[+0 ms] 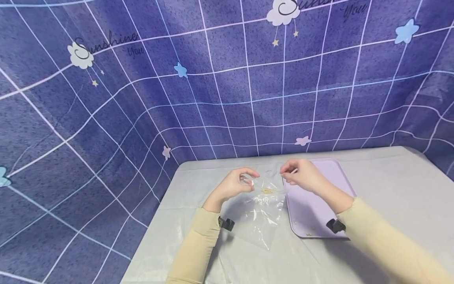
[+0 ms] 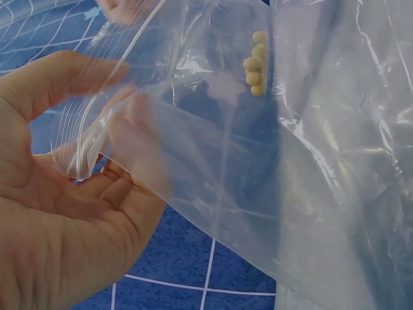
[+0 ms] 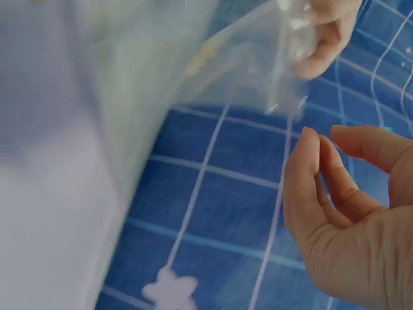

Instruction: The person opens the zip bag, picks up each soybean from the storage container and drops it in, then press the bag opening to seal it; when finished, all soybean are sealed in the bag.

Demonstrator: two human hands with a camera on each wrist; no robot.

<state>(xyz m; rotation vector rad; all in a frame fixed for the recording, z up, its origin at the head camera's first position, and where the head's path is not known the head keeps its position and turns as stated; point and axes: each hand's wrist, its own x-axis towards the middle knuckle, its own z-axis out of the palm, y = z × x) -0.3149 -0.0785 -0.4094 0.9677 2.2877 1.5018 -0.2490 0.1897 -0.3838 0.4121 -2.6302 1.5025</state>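
Grey tabletop [image 1: 390, 189], centre frame: left hand [image 1: 234, 184] pinches one crinkly clear bag [image 1: 262, 215] holding five round yellow beads [image 2: 256, 63]; right hand [image 1: 301, 175], fingers loosely curled, holds nothing.

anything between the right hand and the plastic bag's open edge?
Nothing visible. The right hand sits just beside the clear plastic bag, apart from it in the right wrist view with only backdrop in the gap. The left hand pinches the bag's top edge.

Bare table [image 1: 390, 189] right of the lavender tray [image 1: 312, 213]; backdrop curtain [image 1: 213, 98] close behind.
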